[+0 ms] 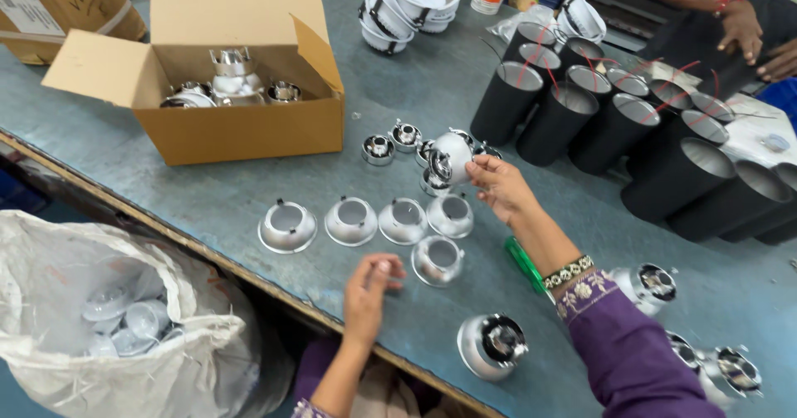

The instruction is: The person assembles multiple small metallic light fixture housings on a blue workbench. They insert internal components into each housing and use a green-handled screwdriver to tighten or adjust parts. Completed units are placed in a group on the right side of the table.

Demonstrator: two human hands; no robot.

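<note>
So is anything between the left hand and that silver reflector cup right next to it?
Nothing visible: the left hand hovers at the table edge, and the nearest silver cup sits just beside its fingertips with bare table between.

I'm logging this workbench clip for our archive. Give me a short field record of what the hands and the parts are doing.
Right hand: right hand holds a silver reflector cup above the table
Left hand: left hand near the table edge, beside a reflector; holding something cannot be told
Row: four silver reflectors, mouths up
Box: open cardboard box with metal parts
Far side: black cylinders
Bag: white sack of cups
</note>
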